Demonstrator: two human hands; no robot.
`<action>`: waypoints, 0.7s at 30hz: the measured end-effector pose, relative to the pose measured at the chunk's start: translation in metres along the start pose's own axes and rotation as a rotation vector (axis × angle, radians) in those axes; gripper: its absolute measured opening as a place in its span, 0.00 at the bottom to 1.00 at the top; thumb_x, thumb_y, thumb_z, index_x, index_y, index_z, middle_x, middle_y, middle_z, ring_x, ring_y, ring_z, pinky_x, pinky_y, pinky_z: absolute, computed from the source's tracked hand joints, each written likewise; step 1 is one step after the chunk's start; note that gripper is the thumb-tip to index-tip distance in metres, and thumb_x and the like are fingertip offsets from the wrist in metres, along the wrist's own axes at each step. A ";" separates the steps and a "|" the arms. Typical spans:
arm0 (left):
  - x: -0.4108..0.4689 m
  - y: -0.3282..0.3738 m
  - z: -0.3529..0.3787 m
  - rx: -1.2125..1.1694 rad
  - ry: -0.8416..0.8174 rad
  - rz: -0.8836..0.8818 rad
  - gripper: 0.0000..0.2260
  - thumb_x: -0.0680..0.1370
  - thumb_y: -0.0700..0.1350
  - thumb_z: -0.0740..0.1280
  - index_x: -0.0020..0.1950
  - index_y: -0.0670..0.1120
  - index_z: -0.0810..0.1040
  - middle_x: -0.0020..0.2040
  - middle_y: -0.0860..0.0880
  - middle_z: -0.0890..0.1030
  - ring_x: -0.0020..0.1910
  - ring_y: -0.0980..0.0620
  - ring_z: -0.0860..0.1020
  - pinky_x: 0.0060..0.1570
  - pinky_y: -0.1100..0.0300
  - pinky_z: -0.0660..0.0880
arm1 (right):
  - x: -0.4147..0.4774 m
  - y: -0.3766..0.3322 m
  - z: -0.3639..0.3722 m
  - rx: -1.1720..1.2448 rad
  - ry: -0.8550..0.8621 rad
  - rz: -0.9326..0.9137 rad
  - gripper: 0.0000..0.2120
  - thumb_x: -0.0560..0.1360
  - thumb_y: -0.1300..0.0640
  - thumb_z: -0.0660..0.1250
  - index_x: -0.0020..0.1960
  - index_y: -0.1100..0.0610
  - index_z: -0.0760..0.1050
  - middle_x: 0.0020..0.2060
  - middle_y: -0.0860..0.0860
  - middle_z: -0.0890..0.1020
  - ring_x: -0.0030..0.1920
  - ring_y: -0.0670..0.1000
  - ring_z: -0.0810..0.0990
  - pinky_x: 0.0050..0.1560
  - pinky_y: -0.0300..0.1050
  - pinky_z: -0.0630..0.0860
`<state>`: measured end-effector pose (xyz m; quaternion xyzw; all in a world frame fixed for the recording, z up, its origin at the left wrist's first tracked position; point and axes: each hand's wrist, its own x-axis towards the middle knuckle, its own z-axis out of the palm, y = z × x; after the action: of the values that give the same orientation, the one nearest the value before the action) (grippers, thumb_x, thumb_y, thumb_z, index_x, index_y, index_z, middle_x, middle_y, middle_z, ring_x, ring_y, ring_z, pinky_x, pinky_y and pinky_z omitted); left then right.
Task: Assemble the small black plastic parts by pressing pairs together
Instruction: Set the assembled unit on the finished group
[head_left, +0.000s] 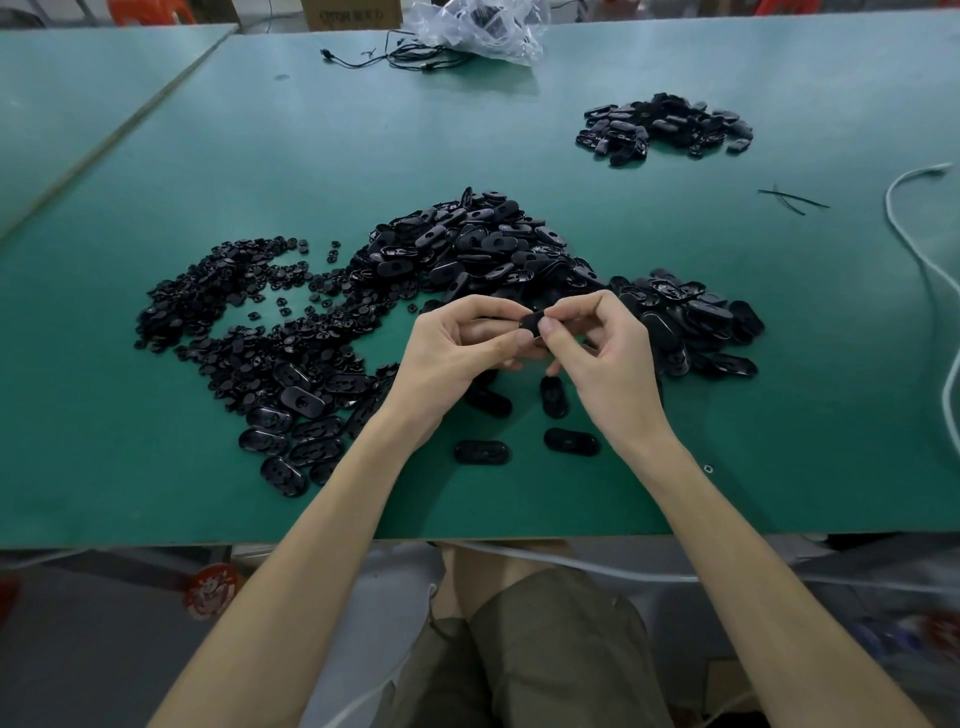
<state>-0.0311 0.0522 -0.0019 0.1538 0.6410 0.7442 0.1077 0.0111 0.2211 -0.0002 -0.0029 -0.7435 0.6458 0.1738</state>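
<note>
Centre of frame, just above the green table (779, 415): we see both hands meeting on one black part (535, 322).

- The left hand (457, 348) has its fingers curled round the part's left end, with the thumb on the near side.
- The right hand (602, 353) pinches the part's right end between thumb and forefinger.
- What shows of the part runs left to right across the frame, long axis roughly level. Fingers cover most of it, so we cannot tell which face is up.
- Below the hands, loose ovals (571, 441) lie flat on the table. Two have their long axis left to right; one points up the frame.
- Centre left: heap of small round pieces (223, 312).
- Centre, behind the hands: heap of oval shells (467, 249).
- Upper right: smaller heap (665, 127), well apart.
- Right edge: white cable (914, 249).
- Top centre: clear plastic bag (483, 26).
</note>
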 end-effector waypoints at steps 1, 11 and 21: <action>0.000 0.000 0.000 0.002 0.000 0.003 0.10 0.77 0.35 0.75 0.58 0.38 0.82 0.49 0.42 0.88 0.49 0.45 0.88 0.47 0.60 0.82 | 0.000 0.000 0.000 -0.002 -0.005 0.002 0.06 0.80 0.62 0.72 0.50 0.52 0.78 0.47 0.51 0.85 0.43 0.50 0.84 0.37 0.37 0.80; 0.001 -0.002 -0.001 0.073 0.013 0.036 0.10 0.79 0.35 0.73 0.59 0.35 0.82 0.50 0.40 0.87 0.46 0.47 0.86 0.50 0.58 0.82 | 0.000 0.002 -0.002 -0.045 -0.051 -0.059 0.05 0.79 0.63 0.74 0.50 0.55 0.84 0.52 0.55 0.82 0.49 0.56 0.86 0.41 0.49 0.84; 0.003 -0.005 -0.002 0.126 0.042 0.035 0.07 0.78 0.37 0.74 0.56 0.38 0.83 0.43 0.47 0.86 0.40 0.51 0.82 0.50 0.58 0.81 | 0.000 0.002 0.000 -0.076 -0.065 -0.092 0.06 0.79 0.65 0.72 0.51 0.55 0.84 0.51 0.53 0.83 0.45 0.52 0.87 0.41 0.44 0.82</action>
<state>-0.0348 0.0519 -0.0065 0.1560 0.6860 0.7071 0.0712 0.0110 0.2214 -0.0026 0.0454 -0.7722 0.6080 0.1787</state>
